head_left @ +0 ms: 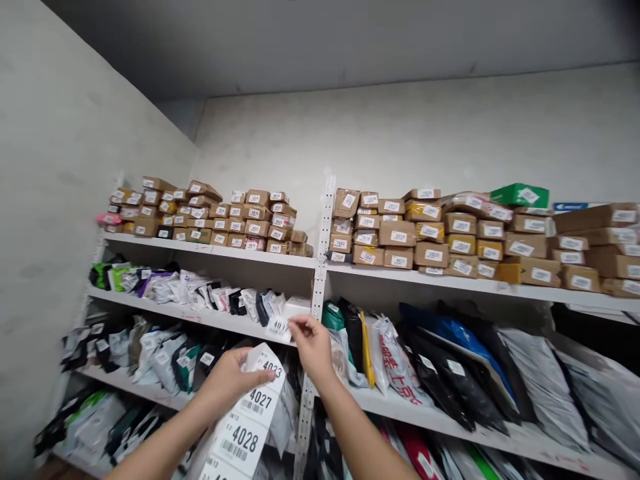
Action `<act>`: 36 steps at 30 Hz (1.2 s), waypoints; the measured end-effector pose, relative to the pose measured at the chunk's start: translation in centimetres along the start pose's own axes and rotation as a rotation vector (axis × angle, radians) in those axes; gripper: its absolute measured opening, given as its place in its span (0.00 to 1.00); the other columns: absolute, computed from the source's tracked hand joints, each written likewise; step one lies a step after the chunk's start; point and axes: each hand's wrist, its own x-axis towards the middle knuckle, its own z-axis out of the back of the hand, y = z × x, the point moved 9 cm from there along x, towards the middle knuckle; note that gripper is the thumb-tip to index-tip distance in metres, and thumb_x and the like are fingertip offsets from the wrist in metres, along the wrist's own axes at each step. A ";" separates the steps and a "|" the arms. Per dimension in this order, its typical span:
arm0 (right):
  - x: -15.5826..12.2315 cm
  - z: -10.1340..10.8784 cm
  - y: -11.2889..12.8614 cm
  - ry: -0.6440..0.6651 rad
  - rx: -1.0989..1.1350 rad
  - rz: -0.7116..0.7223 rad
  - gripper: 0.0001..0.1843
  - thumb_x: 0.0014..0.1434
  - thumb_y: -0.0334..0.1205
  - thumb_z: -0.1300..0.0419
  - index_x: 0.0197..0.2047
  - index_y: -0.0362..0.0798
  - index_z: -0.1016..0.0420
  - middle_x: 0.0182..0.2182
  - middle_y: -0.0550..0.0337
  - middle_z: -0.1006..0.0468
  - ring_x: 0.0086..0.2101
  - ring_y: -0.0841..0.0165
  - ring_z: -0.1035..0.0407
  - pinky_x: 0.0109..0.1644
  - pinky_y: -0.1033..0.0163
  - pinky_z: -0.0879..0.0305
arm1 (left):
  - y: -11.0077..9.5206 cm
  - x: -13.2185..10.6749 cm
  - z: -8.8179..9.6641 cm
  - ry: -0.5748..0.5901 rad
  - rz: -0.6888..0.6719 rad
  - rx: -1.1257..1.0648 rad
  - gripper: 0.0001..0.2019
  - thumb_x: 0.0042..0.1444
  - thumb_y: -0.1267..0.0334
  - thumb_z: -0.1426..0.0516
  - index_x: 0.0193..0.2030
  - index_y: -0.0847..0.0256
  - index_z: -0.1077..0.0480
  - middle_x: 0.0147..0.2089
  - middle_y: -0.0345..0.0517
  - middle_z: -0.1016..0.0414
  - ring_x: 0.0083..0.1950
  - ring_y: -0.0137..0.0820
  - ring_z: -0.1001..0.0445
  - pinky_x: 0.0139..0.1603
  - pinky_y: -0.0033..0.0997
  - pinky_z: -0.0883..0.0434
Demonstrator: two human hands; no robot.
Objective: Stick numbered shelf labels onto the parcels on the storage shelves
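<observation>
My left hand [227,380] grips a strip of white number labels [249,417] reading 4023, 4027 and 4028, held low in front of the shelves. My right hand [311,343] pinches a single small white label [277,327] against the end of a white box [295,308] that lies on the second shelf [200,315], close to the perforated upright post [320,280]. Soft mailer bags lie packed on that shelf to the left of the box.
The top shelf [450,283] carries stacks of labelled brown cardboard boxes and one green box [520,195]. Lower shelves hold black, white, blue and green poly bags [450,360]. A bare wall closes the left side.
</observation>
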 end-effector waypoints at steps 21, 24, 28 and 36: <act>29.1 -4.0 -14.4 -0.355 -1.040 0.434 0.05 0.55 0.38 0.40 0.36 0.47 0.27 0.36 0.51 0.28 0.37 0.59 0.34 0.42 0.54 0.36 | -2.7 36.6 3.1 0.331 -0.494 -0.259 0.21 0.53 0.44 0.44 0.26 0.63 0.30 0.26 0.38 0.37 0.26 0.25 0.39 0.26 0.25 0.40; 27.6 -4.3 -13.6 -0.241 -0.859 0.415 0.07 0.58 0.40 0.42 0.31 0.48 0.26 0.32 0.53 0.23 0.39 0.59 0.31 0.44 0.54 0.35 | -3.5 37.8 3.0 0.286 -0.572 -0.276 0.21 0.54 0.46 0.44 0.25 0.64 0.30 0.26 0.38 0.36 0.27 0.25 0.39 0.27 0.25 0.39; 25.7 -5.8 -15.7 0.036 -0.456 0.154 0.11 0.53 0.45 0.37 0.37 0.49 0.23 0.34 0.55 0.21 0.33 0.64 0.28 0.33 0.61 0.33 | -4.6 39.1 2.7 0.235 -0.644 -0.296 0.19 0.53 0.47 0.43 0.26 0.64 0.28 0.30 0.41 0.29 0.31 0.28 0.34 0.33 0.26 0.35; 25.1 -5.0 -15.8 -0.178 -0.365 0.221 0.06 0.51 0.42 0.36 0.31 0.48 0.25 0.27 0.60 0.24 0.28 0.69 0.31 0.29 0.65 0.36 | -6.2 40.9 1.1 0.153 -0.541 -0.473 0.21 0.41 0.46 0.35 0.22 0.61 0.37 0.19 0.33 0.36 0.22 0.23 0.38 0.23 0.23 0.39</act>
